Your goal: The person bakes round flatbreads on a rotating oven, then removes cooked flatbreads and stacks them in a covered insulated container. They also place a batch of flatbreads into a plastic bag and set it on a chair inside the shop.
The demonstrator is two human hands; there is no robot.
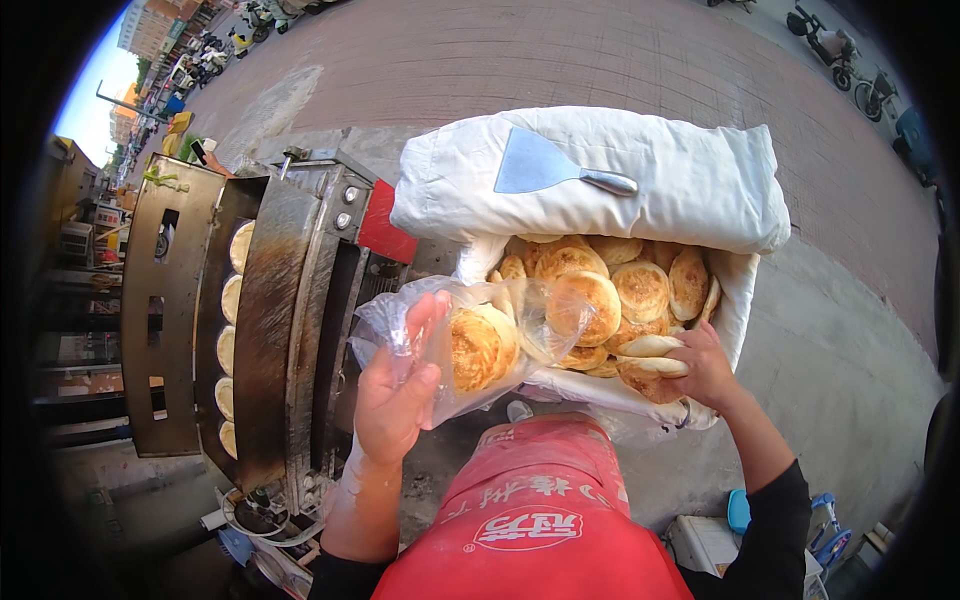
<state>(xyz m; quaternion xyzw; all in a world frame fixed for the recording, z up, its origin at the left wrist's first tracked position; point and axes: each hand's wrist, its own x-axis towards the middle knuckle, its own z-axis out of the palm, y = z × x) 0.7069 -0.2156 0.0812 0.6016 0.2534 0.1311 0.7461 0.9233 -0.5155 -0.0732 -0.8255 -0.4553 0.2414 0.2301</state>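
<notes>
My left hand (397,397) holds a clear plastic bag (439,409), its fingers partly inside the film. Browned round flatbreads (474,349) sit in the bag, stacked on one another. On the right, my right hand (705,367) grips two flatbreads (651,367) pinched side by side at the near edge of a cloth-lined box (739,300). More golden flatbreads (641,291) are heaped inside that box, partly covered by the bag's mouth. A thick white quilt (697,172) lies rolled over the far side, with a broad metal scraper (536,165) on top.
To the left stands a metal oven (270,337) with an open slot, where several pale dough rounds (231,298) lie in a row. A person's hand with a phone (199,152) shows behind it. Parked scooters (832,49) stand across the brick paving (525,60).
</notes>
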